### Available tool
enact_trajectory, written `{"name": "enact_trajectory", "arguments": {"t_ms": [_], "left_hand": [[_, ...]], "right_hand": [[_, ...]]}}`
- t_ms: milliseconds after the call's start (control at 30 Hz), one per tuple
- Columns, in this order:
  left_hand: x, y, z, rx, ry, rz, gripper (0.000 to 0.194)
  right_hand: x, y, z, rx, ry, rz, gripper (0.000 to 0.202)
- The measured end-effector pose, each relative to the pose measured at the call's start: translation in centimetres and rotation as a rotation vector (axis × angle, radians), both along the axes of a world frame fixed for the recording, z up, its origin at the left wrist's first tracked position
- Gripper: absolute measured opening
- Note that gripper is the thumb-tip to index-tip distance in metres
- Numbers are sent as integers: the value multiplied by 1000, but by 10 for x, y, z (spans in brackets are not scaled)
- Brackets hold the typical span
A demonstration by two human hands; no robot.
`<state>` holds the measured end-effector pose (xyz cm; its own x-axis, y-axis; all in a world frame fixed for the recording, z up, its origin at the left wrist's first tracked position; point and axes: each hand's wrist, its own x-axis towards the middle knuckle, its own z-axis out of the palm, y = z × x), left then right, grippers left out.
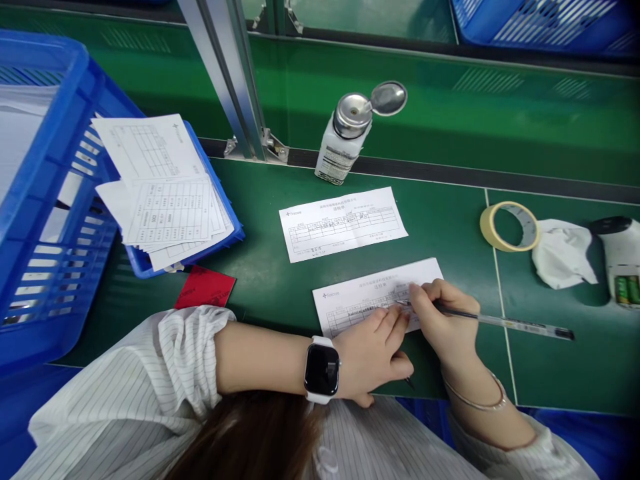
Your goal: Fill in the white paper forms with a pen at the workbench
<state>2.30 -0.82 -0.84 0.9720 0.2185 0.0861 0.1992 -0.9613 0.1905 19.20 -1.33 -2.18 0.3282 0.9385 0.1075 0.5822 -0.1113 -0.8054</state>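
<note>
My right hand [447, 320] is closed around a clear-barrelled pen [525, 325], its tip touching a printed form [360, 293] with handwriting in its table rows. My left hand [373, 350] lies across the lower edge of that form, fingers stretched out over the paper. A small dark pointed tip [410, 383] pokes out by the left thumb; what it belongs to is hidden. Just beyond, a second form [345, 223], also filled in by hand, lies flat on the green table [265, 280].
A white pump bottle [343, 150] with its metal lid flipped up stands at the back. To the left are a blue basket [75, 133], a small blue tray [237, 230] of paper slips [167, 207] and a red card [205, 288]. Tape [487, 227], crumpled tissue [563, 253] and a white device [623, 250] lie right.
</note>
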Motion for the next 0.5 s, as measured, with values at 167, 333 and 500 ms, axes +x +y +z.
{"name": "enact_trajectory", "arguments": {"t_ms": [167, 333, 500], "left_hand": [[0, 1, 2, -9, 10, -5, 69], [1, 2, 3, -14, 21, -15, 68], [1, 2, 3, -12, 34, -11, 68]], "right_hand": [[1, 0, -1, 1, -10, 9, 38], [0, 1, 0, 14, -68, 9, 38], [-1, 0, 2, 13, -72, 46, 38]]}}
